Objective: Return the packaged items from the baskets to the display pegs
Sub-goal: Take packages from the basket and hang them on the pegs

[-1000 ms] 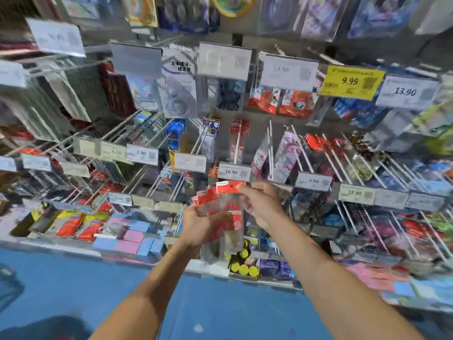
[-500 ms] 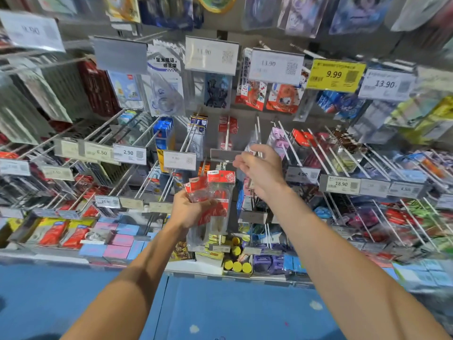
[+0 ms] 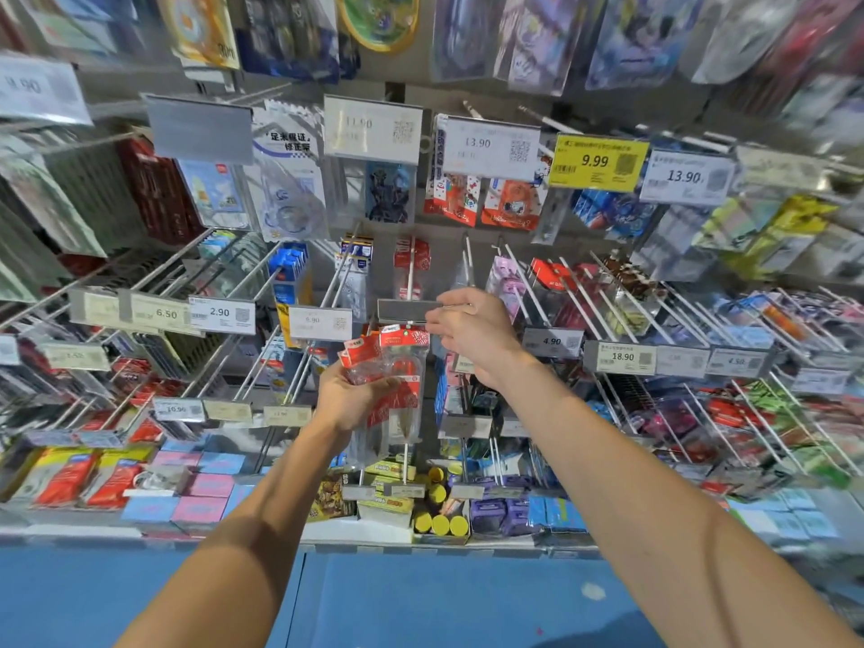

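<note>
A second ago my right hand (image 3: pixel 472 336) was down on the top of the packs (image 3: pixel 397 381), fingering the red header of the front one. Since then it has gone up and away from them to the price flap (image 3: pixel 407 310) just above, and tipped that flap up, so I now see its plain grey back instead of the printed price. My thumb and forefinger are curled and pinch the flap's right end; whether they also catch the wire behind it I cannot tell. My left hand (image 3: pixel 355 399) has followed it upward. It grips the fan of clear packs with red tops, fingers wrapped across their fronts, low and to the left of my right hand. The front pack (image 3: pixel 405 338) now stands with its header directly under the lifted flap, and its hang hole looks to be right at the tip of the peg (image 3: pixel 410 278), though I cannot say whether the wire is through it yet. Farther back along that peg, beyond my right fingers, matching red-topped hung packs (image 3: pixel 411 259) wait, so this seems the right home. With the flap out of the way the peg end is free; I judge the next thing is to slide the front pack on and then feed the others after it.
</note>
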